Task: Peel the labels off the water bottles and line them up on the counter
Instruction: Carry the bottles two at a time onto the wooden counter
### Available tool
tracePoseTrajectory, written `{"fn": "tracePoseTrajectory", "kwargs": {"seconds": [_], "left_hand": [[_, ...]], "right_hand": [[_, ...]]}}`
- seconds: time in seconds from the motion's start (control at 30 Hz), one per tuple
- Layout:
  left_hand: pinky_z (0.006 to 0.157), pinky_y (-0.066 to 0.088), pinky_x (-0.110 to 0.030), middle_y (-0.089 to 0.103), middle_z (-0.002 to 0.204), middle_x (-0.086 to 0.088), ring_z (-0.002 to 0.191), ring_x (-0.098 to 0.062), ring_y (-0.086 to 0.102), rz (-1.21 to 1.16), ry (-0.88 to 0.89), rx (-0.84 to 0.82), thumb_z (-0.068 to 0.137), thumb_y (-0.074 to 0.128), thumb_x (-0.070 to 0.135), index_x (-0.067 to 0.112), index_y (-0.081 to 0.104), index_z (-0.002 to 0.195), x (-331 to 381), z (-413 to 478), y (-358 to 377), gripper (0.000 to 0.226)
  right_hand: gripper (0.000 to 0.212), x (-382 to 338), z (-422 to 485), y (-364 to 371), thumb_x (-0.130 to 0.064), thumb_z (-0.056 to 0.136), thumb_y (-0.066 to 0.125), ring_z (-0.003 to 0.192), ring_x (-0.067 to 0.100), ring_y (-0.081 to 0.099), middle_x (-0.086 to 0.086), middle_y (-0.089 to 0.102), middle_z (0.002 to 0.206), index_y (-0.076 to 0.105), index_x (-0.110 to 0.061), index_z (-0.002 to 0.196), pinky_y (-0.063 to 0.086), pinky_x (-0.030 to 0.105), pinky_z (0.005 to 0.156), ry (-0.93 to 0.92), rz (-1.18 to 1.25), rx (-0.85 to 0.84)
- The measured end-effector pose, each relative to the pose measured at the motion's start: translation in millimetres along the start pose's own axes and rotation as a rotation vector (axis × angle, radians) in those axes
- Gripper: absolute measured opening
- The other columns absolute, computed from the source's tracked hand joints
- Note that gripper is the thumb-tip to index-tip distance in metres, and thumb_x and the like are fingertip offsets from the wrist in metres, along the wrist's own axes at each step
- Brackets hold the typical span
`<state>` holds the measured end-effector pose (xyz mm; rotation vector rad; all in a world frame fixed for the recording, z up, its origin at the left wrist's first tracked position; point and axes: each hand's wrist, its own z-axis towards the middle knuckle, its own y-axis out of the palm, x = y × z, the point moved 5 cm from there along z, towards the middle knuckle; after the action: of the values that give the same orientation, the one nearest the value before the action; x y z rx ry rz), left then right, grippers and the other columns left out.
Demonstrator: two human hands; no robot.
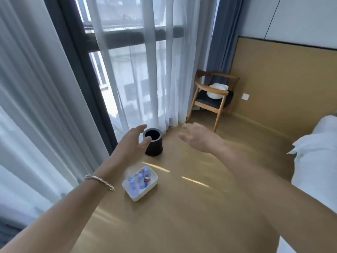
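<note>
Bottles (140, 180): in basket (135, 197) on floor (182, 216), seemingly unpeeled, none picked up yet.
Bin (154, 143): just beyond basket, prob. for scraps.
L hand (131, 145), R hand (198, 137): raised fwd, fingers loose, empty; likely reaching toward basket.

Daylight filters through sheer white curtains (155, 70) over a tall, dark-framed window (76, 52) on the left. In the far corner a blue drape (220, 42) hangs beside a wooden chair (209, 95) holding a white cushion (218, 91). Tan panelling (282, 79) lines the right wall. The floor (182, 207) is glossy light wood, and a white bed (319, 152) stands at the right.
</note>
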<state>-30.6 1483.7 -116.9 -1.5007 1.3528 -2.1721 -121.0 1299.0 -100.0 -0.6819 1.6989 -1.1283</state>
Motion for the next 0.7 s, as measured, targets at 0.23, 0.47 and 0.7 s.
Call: {"fn": "tracePoseTrajectory", "kwargs": {"seconds": [0.23, 0.47, 0.7], "left_hand": [[0.106, 0.039, -0.036, 0.047, 0.144, -0.001, 0.129, -0.021, 0.046, -0.015, -0.197, 0.004, 0.097, 0.049, 0.035, 0.025, 0.028, 0.149, -41.8, 53.6, 11.3, 0.056], [0.103, 0.036, -0.031, 0.049, 0.141, -0.003, 0.130, -0.021, 0.046, -0.002, -0.278, -0.022, 0.099, 0.046, 0.034, 0.024, 0.025, 0.149, -102.9, 120.1, 2.5, 0.056], [0.097, 0.039, -0.028, 0.049, 0.141, -0.001, 0.124, -0.020, 0.050, -0.113, -0.287, -0.007, 0.099, 0.044, 0.038, 0.026, 0.026, 0.149, -164.6, 234.3, -21.8, 0.054]], "right_hand": [[0.053, -0.3, 89.3, 30.3, -0.045, 0.099, 0.043, 0.131, 0.025, 0.045, 0.007, 0.044, 0.146, 0.044, -0.014, 0.142, 0.038, 0.036, 0.101, -0.103, -0.009, -0.171], [0.056, -47.2, 177.5, 58.8, -0.048, 0.098, 0.043, 0.132, 0.024, 0.043, 0.006, 0.040, 0.148, 0.039, -0.018, 0.145, 0.038, 0.035, 0.100, -0.240, -0.081, -0.270], [0.041, -71.9, 291.6, 58.6, -0.045, 0.098, 0.041, 0.102, 0.021, 0.052, 0.004, 0.052, 0.124, 0.051, -0.017, 0.126, 0.037, 0.029, 0.075, -0.194, -0.160, -0.282]]}}
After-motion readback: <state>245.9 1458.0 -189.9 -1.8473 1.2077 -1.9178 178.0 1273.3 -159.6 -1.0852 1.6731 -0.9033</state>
